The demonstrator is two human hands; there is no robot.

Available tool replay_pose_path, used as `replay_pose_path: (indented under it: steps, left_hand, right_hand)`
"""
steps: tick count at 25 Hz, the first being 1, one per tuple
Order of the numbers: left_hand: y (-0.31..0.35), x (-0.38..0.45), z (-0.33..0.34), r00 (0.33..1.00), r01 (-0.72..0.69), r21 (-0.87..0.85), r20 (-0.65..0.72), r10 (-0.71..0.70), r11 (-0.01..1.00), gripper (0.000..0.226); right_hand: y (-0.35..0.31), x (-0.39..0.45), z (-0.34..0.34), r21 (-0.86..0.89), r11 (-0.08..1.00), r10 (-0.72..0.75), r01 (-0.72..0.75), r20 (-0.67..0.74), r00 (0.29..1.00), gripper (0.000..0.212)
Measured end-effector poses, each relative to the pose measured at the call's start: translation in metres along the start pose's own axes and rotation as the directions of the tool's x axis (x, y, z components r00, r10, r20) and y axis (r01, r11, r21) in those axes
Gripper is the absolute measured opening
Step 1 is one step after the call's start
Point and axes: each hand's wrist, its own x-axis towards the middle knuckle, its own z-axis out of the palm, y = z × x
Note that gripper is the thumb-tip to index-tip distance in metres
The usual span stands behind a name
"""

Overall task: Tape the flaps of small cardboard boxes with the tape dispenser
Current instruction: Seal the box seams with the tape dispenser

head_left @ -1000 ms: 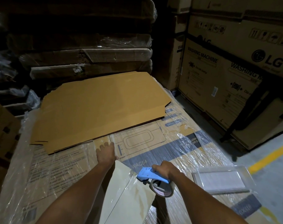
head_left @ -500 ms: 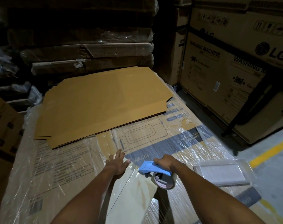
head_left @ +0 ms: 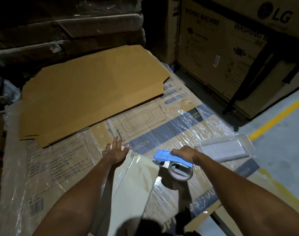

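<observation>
Left fingers: spread out straight, gripping nothing; left hand (head_left: 116,153) is pressing flat on the far end of the small cardboard box (head_left: 128,189), the pale flat one lying between the two forearms.
Right fingers: wrapped round the blue tape dispenser (head_left: 172,163), thumb side hidden so can't say much more; right hand (head_left: 185,153) has it hovering or just touching down at about 3 o'clock of the box's far corner.
Tape: roll (head_left: 180,172) hangs under the handle, tilted toward the camera. Honestly can't tell if the blade end is on the cardboard yet, too dim.
Box location: lying on the shrink-wrapped carton (head_left: 162,133) that's doing duty as a desk, near edge running out of view at 6 o'clock. There's a seam line (head_left: 123,178) down the middle, looks like where the flaps meet.
Step in hand: my read is the lining-up bit, one hand pinning the flaps, the other bringing the dispenser to the start of the seam.
Next move: probably needs the dispenser shifted over to 9 o'clock onto the seam, pressed down and pulled back toward 6 o'clock while the left hand keeps the flaps shut.
Other stuff: flattened brown cardboard sheets (head_left: 94,97) at 12 o'clock, clear plastic tray (head_left: 224,147) at 3 o'clock, LG washing machine cartons (head_left: 222,48) up at 1 to 2 o'clock.
</observation>
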Motion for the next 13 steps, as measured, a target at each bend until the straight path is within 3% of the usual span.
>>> replay_pose_path:
  steps: [5,13]
  left_hand:
    - [0.000,-0.006,0.004,1.000,0.005,0.021,-0.012,-0.005,1.000,0.075]
    - [-0.002,-0.006,0.004,1.000,-0.017,0.048,-0.021,0.018,0.999,0.080]
  right_hand:
    - [0.016,-0.008,0.015,0.121,0.993,-0.003,0.002,0.003,1.000,0.038]
    - [0.014,-0.016,0.009,0.088,0.995,-0.035,0.036,-0.020,0.999,0.037]
